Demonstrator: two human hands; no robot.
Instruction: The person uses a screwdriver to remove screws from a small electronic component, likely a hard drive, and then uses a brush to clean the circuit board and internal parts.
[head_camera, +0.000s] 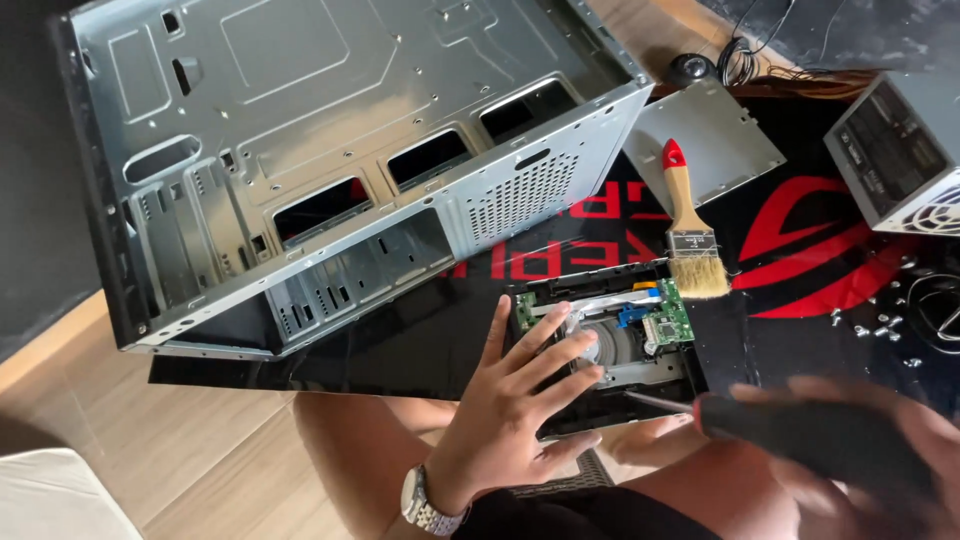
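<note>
We see one opened optical drive (610, 345) with a single green circuit board (672, 312), and our left hand (520, 400) lies flat on it with fingers spread apart. Our right hand (870, 450), blurred just right of the drive, is clamped around one black-handled screwdriver (700, 410) whose tip touches the drive. Beyond the drive lie one paintbrush (690, 225), one empty computer case (340, 160) and one power supply (900, 150).
</note>
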